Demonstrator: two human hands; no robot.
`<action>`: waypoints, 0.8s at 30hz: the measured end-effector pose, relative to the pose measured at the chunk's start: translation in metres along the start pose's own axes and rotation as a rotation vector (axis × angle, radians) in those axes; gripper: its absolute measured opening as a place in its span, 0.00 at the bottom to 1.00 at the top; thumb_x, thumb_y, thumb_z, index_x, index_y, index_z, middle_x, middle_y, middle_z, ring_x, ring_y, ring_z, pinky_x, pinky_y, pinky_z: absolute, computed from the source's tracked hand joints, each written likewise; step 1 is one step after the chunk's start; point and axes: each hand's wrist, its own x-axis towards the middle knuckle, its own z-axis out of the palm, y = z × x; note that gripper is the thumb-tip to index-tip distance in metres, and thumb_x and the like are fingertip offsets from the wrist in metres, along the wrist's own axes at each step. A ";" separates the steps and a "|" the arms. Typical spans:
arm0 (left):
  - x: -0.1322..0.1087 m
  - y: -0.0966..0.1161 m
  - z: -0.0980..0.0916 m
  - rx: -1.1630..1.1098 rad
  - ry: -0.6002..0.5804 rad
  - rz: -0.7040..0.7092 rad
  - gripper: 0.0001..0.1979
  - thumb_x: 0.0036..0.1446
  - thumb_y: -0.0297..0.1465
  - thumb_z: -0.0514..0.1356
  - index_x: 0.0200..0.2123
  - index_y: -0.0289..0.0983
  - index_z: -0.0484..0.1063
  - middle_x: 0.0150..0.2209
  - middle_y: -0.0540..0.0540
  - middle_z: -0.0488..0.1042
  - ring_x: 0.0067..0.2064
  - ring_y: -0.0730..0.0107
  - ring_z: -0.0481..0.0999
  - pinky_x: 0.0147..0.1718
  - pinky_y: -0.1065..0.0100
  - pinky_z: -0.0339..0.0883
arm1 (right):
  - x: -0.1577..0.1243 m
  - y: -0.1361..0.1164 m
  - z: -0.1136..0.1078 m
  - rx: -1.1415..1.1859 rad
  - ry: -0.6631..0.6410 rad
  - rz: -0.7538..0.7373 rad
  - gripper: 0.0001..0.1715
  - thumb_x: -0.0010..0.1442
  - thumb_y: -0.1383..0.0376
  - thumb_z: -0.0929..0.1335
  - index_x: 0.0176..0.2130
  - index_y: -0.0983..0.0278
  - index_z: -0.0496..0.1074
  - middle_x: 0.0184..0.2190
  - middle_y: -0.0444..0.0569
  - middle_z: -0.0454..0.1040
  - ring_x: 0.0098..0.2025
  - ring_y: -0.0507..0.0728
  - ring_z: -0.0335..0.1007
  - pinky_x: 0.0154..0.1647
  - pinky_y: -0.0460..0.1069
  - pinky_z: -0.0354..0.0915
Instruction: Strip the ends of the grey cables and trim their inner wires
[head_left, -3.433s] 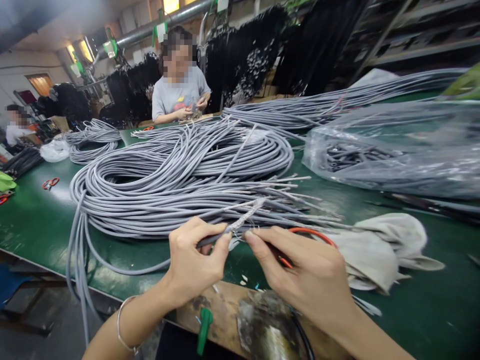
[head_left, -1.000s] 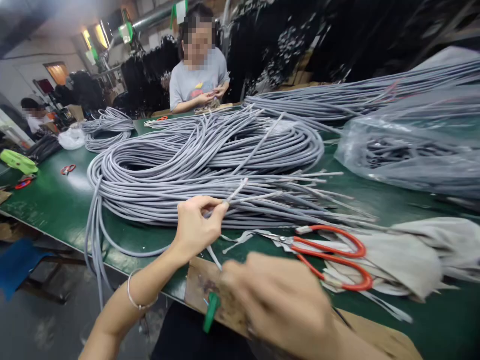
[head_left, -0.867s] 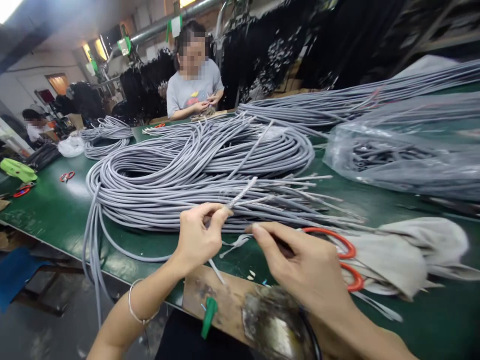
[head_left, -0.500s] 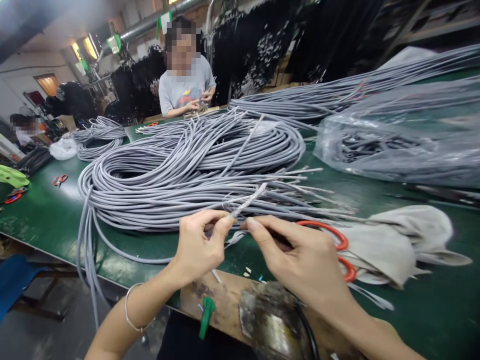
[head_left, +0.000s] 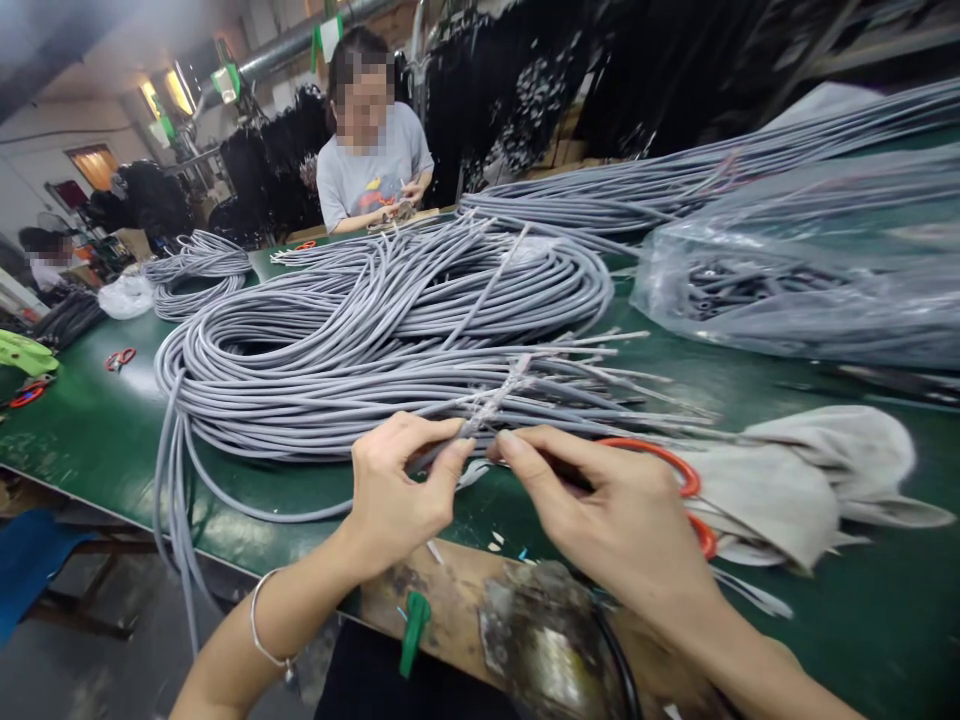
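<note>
My left hand (head_left: 405, 480) pinches a grey cable near its end between thumb and forefinger. The cable's stripped end, a frayed silvery braid (head_left: 491, 400), points up and away, its strands loosened. Just to the right, my right hand (head_left: 600, 500) is closed, thumb against forefinger, beside the base of the braid. What it grips, if anything, is too small or hidden to make out. Orange scissor handles (head_left: 686, 480) show behind my right hand, partly covered by it. Behind both hands lies a large coiled bundle of grey cables (head_left: 315, 390) with many stripped ends.
A pale cloth (head_left: 817, 480) lies right on the green table (head_left: 862, 620). In front is a wooden board (head_left: 450, 590) with a worn metal block (head_left: 555, 630) and green lever (head_left: 412, 630). A plastic bag (head_left: 787, 300) lies far right. A co-worker (head_left: 375, 150) sits opposite.
The braid at the cable end has become looser and more spread, with strands sticking out. Both hands have stayed almost in place.
</note>
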 end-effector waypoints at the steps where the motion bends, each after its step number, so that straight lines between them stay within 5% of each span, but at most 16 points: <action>1: 0.000 0.000 0.000 0.016 0.024 0.022 0.06 0.52 0.27 0.61 0.33 0.34 0.78 0.28 0.44 0.76 0.27 0.71 0.73 0.26 0.72 0.69 | 0.000 0.000 0.000 -0.002 -0.004 -0.003 0.15 0.58 0.63 0.62 0.23 0.63 0.71 0.16 0.43 0.71 0.15 0.49 0.62 0.16 0.44 0.58; 15: -0.009 -0.004 0.011 0.325 0.124 0.399 0.08 0.58 0.27 0.57 0.36 0.32 0.75 0.27 0.45 0.74 0.27 0.73 0.72 0.27 0.72 0.68 | 0.002 0.004 -0.001 -0.020 -0.032 0.012 0.16 0.59 0.63 0.62 0.23 0.63 0.72 0.15 0.42 0.70 0.14 0.49 0.60 0.14 0.43 0.56; 19: -0.006 -0.011 0.011 0.463 0.056 0.444 0.10 0.59 0.26 0.54 0.34 0.31 0.75 0.22 0.46 0.72 0.23 0.71 0.69 0.25 0.68 0.64 | -0.010 -0.007 0.000 -0.172 0.079 -0.207 0.14 0.59 0.68 0.62 0.24 0.63 0.70 0.15 0.42 0.69 0.14 0.48 0.60 0.16 0.44 0.57; 22: -0.001 -0.018 0.009 0.442 -0.002 0.324 0.11 0.58 0.26 0.54 0.31 0.31 0.75 0.21 0.46 0.72 0.22 0.72 0.68 0.22 0.70 0.63 | -0.020 -0.015 -0.001 -0.249 0.156 -0.451 0.10 0.58 0.70 0.64 0.28 0.61 0.71 0.16 0.42 0.69 0.16 0.49 0.63 0.21 0.46 0.59; 24: 0.002 -0.020 0.007 0.389 0.006 0.237 0.09 0.58 0.27 0.56 0.30 0.31 0.75 0.24 0.46 0.73 0.23 0.73 0.69 0.23 0.71 0.64 | -0.020 -0.015 -0.002 -0.265 0.169 -0.478 0.08 0.59 0.70 0.64 0.30 0.61 0.71 0.17 0.42 0.71 0.17 0.49 0.64 0.23 0.46 0.60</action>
